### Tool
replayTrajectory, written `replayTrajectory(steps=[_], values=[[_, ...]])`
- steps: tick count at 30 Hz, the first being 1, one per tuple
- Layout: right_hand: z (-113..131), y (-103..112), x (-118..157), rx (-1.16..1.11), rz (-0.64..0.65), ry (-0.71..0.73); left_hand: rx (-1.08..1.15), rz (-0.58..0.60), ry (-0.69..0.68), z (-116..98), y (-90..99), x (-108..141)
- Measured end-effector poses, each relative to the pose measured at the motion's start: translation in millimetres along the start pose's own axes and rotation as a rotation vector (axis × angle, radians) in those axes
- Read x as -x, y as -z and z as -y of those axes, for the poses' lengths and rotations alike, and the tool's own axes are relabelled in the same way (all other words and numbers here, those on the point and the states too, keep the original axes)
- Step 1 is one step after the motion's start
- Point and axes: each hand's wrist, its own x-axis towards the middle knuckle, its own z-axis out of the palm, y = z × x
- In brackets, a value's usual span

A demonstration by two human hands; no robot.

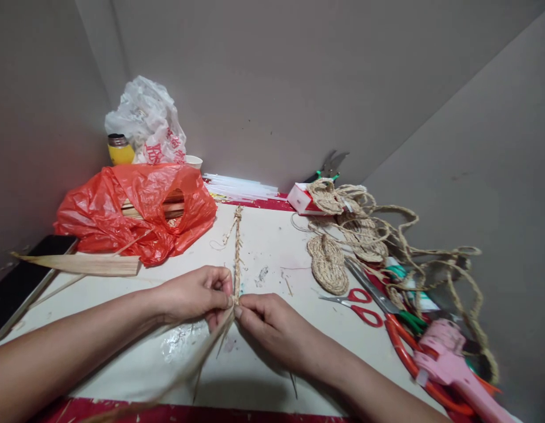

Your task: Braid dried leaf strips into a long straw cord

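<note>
A narrow straw braid (237,247) runs straight away from me along the middle of the white board. At its near end my left hand (206,296) pinches the strands between thumb and fingers. Close beside it, my right hand (263,317) pinches the same spot from the other side, thumb and forefinger pressed together. Loose straw strands (201,355) trail from the pinched end toward me, one long one blurred at the lower left. Fine ends stick out along the braid's edge.
Left are a red plastic bag (122,200) holding dry leaf strips, a dark phone (29,282) and a flat dry leaf (87,264). At right lie a woven straw sole (327,264), small red-handled scissors (360,304), a pink glue gun (448,358) and coiled straw rope (413,247). Glue sticks (241,187) lie behind.
</note>
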Motion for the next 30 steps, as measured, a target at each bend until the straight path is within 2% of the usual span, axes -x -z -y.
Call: replayTrajectory(steps=[5, 11, 16, 22, 30], values=[[-6.9, -6.1, 0.5, 0.042, -0.039, -0.051, -0.138, -0.007, 0.003, 6.0, -4.5, 3.2], [-12.1, -10.5, 0.4, 0.132, -0.087, -0.071, -0.282, -0.171, -0.072, 10.2, -9.4, 6.6], [-12.6, -14.9, 0.3, 0.104, -0.157, -0.121, -0.266, -0.259, -0.048, 7.4, -9.8, 6.2], [-2.5, -16.4, 0.2, -0.221, -0.119, -0.229, -0.223, -0.337, -0.036, 4.1, -12.7, 10.4], [1.9, -18.8, -0.9, -0.577, -0.047, -0.272, -0.110, -0.411, -0.082, 6.1, -12.9, 9.1]])
